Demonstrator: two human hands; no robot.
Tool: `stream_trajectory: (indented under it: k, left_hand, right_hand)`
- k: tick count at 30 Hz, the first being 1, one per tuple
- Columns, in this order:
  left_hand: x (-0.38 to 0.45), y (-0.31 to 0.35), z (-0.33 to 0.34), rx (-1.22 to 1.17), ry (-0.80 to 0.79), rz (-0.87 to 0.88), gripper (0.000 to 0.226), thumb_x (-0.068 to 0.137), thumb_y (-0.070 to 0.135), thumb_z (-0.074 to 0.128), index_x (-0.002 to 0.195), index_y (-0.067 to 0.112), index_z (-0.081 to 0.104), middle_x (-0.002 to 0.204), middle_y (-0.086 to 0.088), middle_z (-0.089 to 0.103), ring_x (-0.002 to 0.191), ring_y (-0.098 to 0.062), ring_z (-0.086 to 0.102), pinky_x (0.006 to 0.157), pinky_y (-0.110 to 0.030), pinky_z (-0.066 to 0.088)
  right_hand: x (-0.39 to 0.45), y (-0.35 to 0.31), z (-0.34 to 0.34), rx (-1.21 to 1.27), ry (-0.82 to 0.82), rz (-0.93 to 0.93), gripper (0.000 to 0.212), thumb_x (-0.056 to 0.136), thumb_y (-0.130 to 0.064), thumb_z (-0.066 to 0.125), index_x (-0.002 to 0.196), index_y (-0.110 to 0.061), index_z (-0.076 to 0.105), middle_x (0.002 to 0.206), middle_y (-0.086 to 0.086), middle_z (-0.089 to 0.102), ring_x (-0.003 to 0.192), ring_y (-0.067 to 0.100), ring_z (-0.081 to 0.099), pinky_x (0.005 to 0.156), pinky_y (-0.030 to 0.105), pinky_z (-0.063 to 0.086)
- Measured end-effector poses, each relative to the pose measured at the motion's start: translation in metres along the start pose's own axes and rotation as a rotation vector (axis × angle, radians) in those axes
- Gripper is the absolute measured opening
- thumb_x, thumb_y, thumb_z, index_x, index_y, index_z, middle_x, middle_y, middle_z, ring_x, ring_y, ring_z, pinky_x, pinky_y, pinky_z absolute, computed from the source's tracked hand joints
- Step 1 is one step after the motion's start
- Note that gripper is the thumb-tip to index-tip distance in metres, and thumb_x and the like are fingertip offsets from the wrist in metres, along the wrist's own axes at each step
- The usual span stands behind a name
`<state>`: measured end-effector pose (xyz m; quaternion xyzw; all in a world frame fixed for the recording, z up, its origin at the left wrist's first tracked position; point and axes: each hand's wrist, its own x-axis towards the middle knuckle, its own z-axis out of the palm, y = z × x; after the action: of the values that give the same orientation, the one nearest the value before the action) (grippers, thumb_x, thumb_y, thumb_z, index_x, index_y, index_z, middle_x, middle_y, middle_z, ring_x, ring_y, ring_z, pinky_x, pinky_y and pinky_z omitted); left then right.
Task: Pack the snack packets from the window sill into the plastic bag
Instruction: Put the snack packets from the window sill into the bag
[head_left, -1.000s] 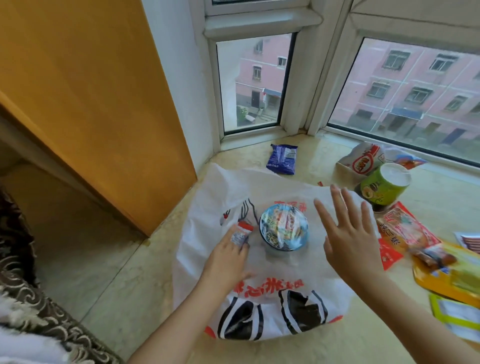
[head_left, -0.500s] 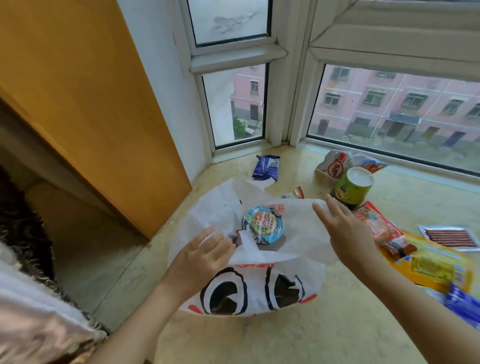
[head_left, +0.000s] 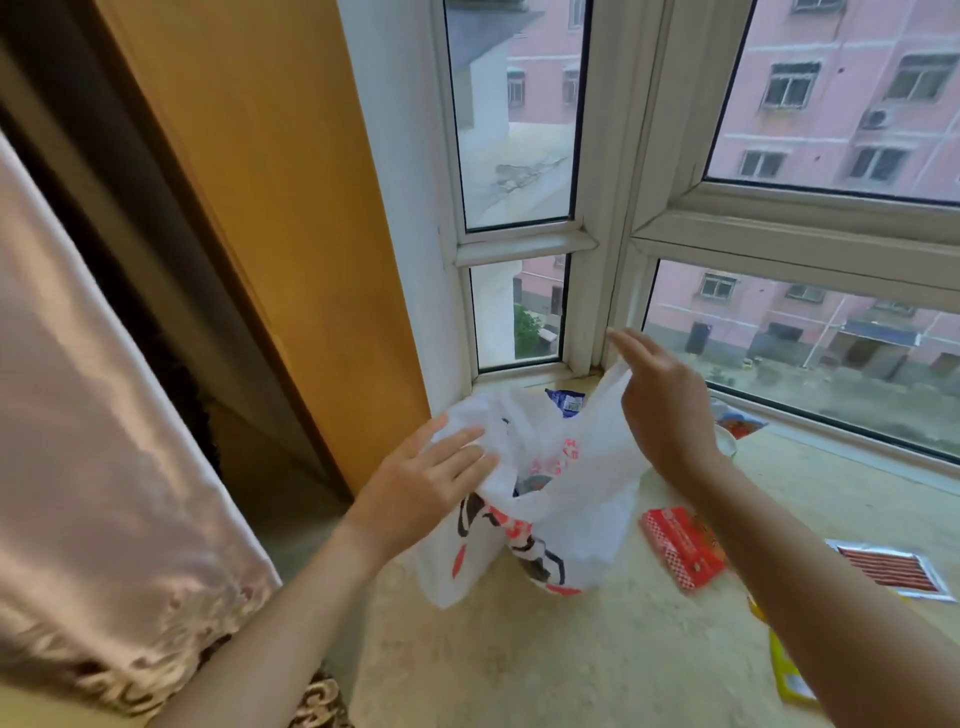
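So since a moment ago the plastic bag has gone from lying flat on the window sill to being pulled up, its rim bunched under the fingers of the left hand, while the right hand lifts the far edge; I can't tell whether either hand is actually pinching the plastic or just pressing it with straight fingers. Something colourful sits down inside below the left fingertips, so packing looks barely started. Still out: a red packet and striped packet right of the right wrist, a blue packet just past the bag.
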<state>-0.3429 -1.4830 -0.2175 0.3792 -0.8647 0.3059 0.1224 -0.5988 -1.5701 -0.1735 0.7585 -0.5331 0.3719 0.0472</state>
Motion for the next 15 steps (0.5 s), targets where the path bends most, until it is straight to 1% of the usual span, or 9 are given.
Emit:
stream_trajectory:
  k: [3, 5, 7, 8, 9, 10, 12, 13, 15]
  left_hand:
    - [-0.011, 0.013, -0.009, -0.079, -0.127, 0.097, 0.03, 0.091, 0.015, 0.05, 0.116, 0.021, 0.065, 0.103, 0.004, 0.071, 0.105, -0.015, 0.065, 0.099, -0.037, 0.046]
    - [-0.023, 0.028, -0.01, -0.128, -0.391, 0.104, 0.034, 0.093, 0.043, 0.05, 0.116, 0.023, 0.063, 0.086, 0.005, 0.07, 0.079, -0.016, 0.066, 0.084, -0.036, 0.051]
    - [-0.028, 0.039, -0.011, -0.185, -0.798, 0.031, 0.074, 0.083, 0.081, 0.03, 0.109, 0.02, 0.064, 0.078, 0.0, 0.067, 0.069, -0.021, 0.061, 0.07, -0.035, 0.048]
    - [-0.029, 0.043, -0.009, -0.226, -0.948, -0.029, 0.092, 0.071, 0.093, 0.022, 0.108, 0.02, 0.063, 0.081, -0.002, 0.066, 0.072, -0.023, 0.061, 0.067, -0.036, 0.046]
    - [-0.029, 0.047, -0.005, -0.26, -1.016, -0.099, 0.104, 0.06, 0.1, 0.013, 0.107, 0.021, 0.063, 0.084, -0.002, 0.066, 0.075, -0.024, 0.061, 0.065, -0.035, 0.044]
    - [-0.027, 0.049, -0.001, -0.288, -1.014, -0.164, 0.112, 0.054, 0.1, 0.002, 0.108, 0.023, 0.063, 0.088, -0.002, 0.064, 0.078, -0.024, 0.061, 0.064, -0.035, 0.043]
    - [-0.019, 0.054, 0.004, -0.399, -0.903, -0.301, 0.114, 0.057, 0.093, -0.018, 0.108, 0.03, 0.063, 0.1, -0.002, 0.061, 0.086, -0.023, 0.06, 0.07, -0.036, 0.045]
    - [-0.012, 0.055, 0.009, -0.456, -0.831, -0.349, 0.107, 0.065, 0.087, -0.019, 0.107, 0.033, 0.063, 0.103, -0.001, 0.06, 0.092, -0.023, 0.059, 0.075, -0.037, 0.047]
    - [-0.002, 0.057, 0.021, -0.489, -0.743, -0.39, 0.076, 0.087, 0.068, 0.001, 0.112, 0.031, 0.062, 0.11, 0.0, 0.06, 0.107, -0.021, 0.054, 0.084, -0.038, 0.047]
  right_hand:
    - [-0.001, -0.008, -0.017, 0.011, 0.035, -0.029, 0.053, 0.073, 0.025, 0.047, 0.115, -0.002, 0.065, 0.11, 0.016, 0.068, 0.078, 0.034, 0.069, 0.064, 0.036, 0.057]
    - [-0.017, -0.006, -0.019, -0.037, -0.046, -0.027, 0.055, 0.073, 0.022, 0.048, 0.115, -0.008, 0.066, 0.116, 0.014, 0.066, 0.086, 0.033, 0.069, 0.065, 0.037, 0.057]
    - [-0.037, 0.002, -0.017, -0.098, -0.161, 0.008, 0.057, 0.074, 0.018, 0.048, 0.118, -0.014, 0.066, 0.128, 0.011, 0.061, 0.101, 0.03, 0.065, 0.07, 0.039, 0.056]
    - [-0.047, 0.008, -0.016, -0.132, -0.22, 0.026, 0.057, 0.075, 0.016, 0.048, 0.12, -0.016, 0.065, 0.132, 0.009, 0.058, 0.106, 0.03, 0.062, 0.069, 0.039, 0.057]
    - [-0.056, 0.014, -0.015, -0.168, -0.277, 0.042, 0.057, 0.077, 0.014, 0.048, 0.122, -0.018, 0.063, 0.136, 0.008, 0.055, 0.111, 0.029, 0.059, 0.068, 0.038, 0.058]
    - [-0.064, 0.018, -0.014, -0.204, -0.324, 0.055, 0.056, 0.078, 0.011, 0.05, 0.124, -0.019, 0.062, 0.139, 0.008, 0.052, 0.115, 0.028, 0.057, 0.069, 0.037, 0.058]
    - [-0.076, 0.023, -0.013, -0.287, -0.376, 0.069, 0.053, 0.079, 0.007, 0.057, 0.125, -0.018, 0.061, 0.143, 0.011, 0.047, 0.126, 0.03, 0.05, 0.085, 0.039, 0.054]
    - [-0.08, 0.023, -0.013, -0.337, -0.387, 0.066, 0.054, 0.076, 0.004, 0.063, 0.125, -0.018, 0.061, 0.144, 0.014, 0.045, 0.13, 0.032, 0.046, 0.096, 0.043, 0.048]
    - [-0.084, 0.018, -0.01, -0.392, -0.382, 0.03, 0.063, 0.066, -0.006, 0.074, 0.126, -0.018, 0.059, 0.145, 0.018, 0.043, 0.134, 0.036, 0.04, 0.108, 0.051, 0.035]
